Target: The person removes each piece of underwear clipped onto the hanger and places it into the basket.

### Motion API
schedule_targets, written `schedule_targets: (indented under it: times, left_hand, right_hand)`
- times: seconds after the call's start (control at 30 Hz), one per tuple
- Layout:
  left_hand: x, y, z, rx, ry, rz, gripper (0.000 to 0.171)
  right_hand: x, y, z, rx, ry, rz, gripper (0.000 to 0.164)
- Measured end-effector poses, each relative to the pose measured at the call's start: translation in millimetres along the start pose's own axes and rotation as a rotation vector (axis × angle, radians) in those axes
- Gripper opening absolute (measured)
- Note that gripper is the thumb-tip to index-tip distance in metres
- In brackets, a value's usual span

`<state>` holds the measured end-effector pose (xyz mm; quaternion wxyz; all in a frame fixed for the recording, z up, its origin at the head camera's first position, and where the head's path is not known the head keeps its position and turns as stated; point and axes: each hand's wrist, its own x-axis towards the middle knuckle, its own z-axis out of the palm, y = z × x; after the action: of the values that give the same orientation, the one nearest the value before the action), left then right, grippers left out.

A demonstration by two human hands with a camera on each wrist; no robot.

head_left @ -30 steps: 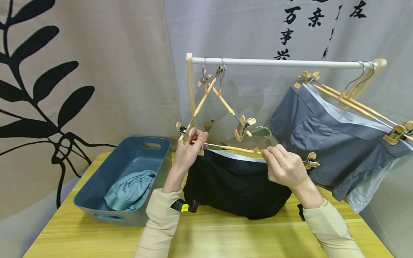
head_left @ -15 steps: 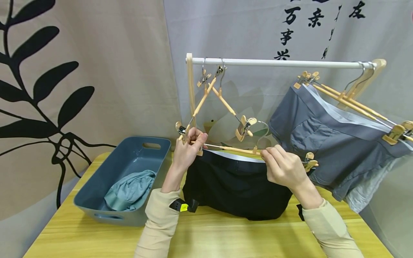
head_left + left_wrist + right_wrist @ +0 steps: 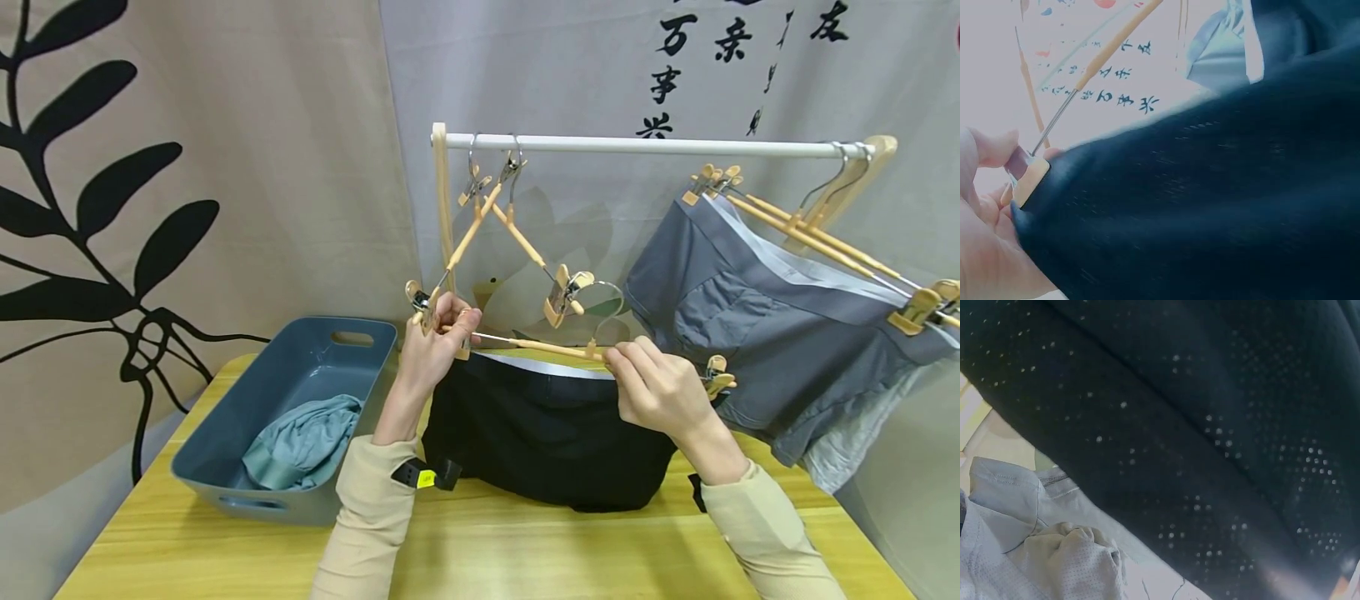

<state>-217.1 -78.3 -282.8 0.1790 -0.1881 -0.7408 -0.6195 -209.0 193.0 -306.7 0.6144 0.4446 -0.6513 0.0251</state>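
Observation:
Black boxer shorts [image 3: 555, 442] hang from a wooden clip hanger [image 3: 558, 347], held level above the table. My left hand [image 3: 431, 346] pinches the hanger's left-end clip; in the left wrist view the clip [image 3: 1032, 181] sits on the corner of the black waistband [image 3: 1147, 125]. With curled fingers, my right hand [image 3: 660, 387] grips the hanger bar right of its hook [image 3: 606, 300]. Another clip [image 3: 717, 377] shows beyond that hand. Perforated black cloth [image 3: 1166, 437] fills most of the right wrist view and hides the right hand there.
A white rail [image 3: 660, 146] on wooden posts carries bare clip hangers [image 3: 480, 225] close to my left hand. Grey-blue shorts [image 3: 757, 325] hang at the right. A blue basket [image 3: 195, 467] with teal cloth [image 3: 307, 442] stands left on the wooden table [image 3: 525, 558].
The hanger, the black shorts and both hands have shifted very slightly left. The hanger's hook has tipped a little. Both hands keep their hold.

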Motion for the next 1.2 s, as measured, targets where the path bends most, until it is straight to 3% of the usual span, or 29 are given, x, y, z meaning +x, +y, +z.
schedule_targets:
  times: [0.4, 0.57, 0.7, 0.77, 0.9, 1.0, 1.1, 1.2]
  left_hand:
    - [-3.1, -2.0, -2.4, 0.053, -0.008, -0.011, 0.016]
    - [-4.9, -6.0, -1.3, 0.095, -0.023, 0.041, 0.02]
    - [-7.2, -5.3, 3.6, 0.217, 0.019, 0.107, 0.025]
    - [-9.2, -3.7, 6.7, 0.342, 0.067, 0.152, 0.032]
    - [-13.2, -1.9, 12.4, 0.636, 0.168, 0.366, 0.041]
    - [-14.0, -2.0, 16.6, 0.816, 0.225, 0.612, 0.032]
    - [-14.4, -2.8, 21.2, 0.904, 0.2, 0.819, 0.023]
    - [-15.6, -3.3, 26.1, 0.97, 0.117, 0.934, 0.02]
  right_hand:
    - [1.6, -1.1, 0.6, 0.025, -0.015, -0.005, 0.013]
    - [1.9, 0.0, 0.4, 0.027, -0.017, -0.002, 0.013]
    - [1.3, 0.2, 0.6, 0.025, -0.018, -0.001, 0.013]
    - [0.7, 0.2, 0.6, 0.028, -0.023, -0.002, 0.014]
    - [-0.2, 0.2, 1.0, 0.035, -0.032, -0.004, 0.015]
    - [-0.3, 0.0, 1.8, 0.037, -0.035, -0.008, 0.014]
    - [0.0, -0.5, 2.8, 0.044, -0.038, -0.015, 0.014]
    - [-0.3, -0.9, 3.3, 0.05, -0.051, -0.023, 0.015]
